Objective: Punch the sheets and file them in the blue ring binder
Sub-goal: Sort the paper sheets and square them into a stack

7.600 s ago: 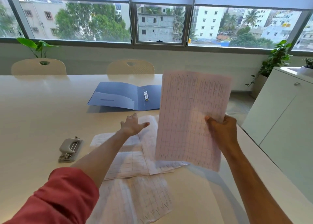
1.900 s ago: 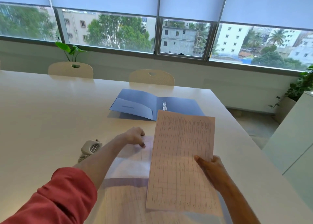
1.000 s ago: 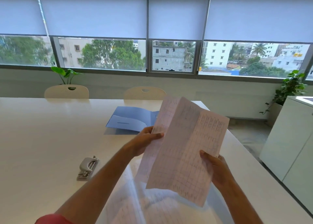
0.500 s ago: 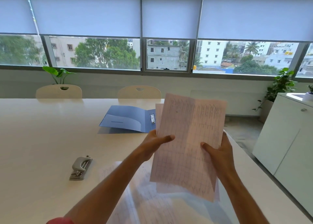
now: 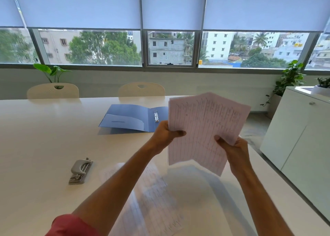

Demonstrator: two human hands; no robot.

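Loose sheet (image 5: 150, 200): flat on the table (image 5: 35, 146), nearest, under the forearms.
Hole punch (image 5: 80, 171): low and left of both hands, left hand nearer; long axis runs near to far.
Left hand (image 5: 165, 135), right hand (image 5: 234, 152): each pinching a side edge of the raised sheets (image 5: 203, 128), thumbs in front.
Blue ring binder (image 5: 135, 119): beyond, lying open, rings (image 5: 155, 116) bare, nothing filed that shows.

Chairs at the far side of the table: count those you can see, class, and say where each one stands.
2. One chair stands at the far left, before a leafy plant. The other chair stands nearer the middle, behind the open blue binder. Only their backs show; more may sit outside the frame.
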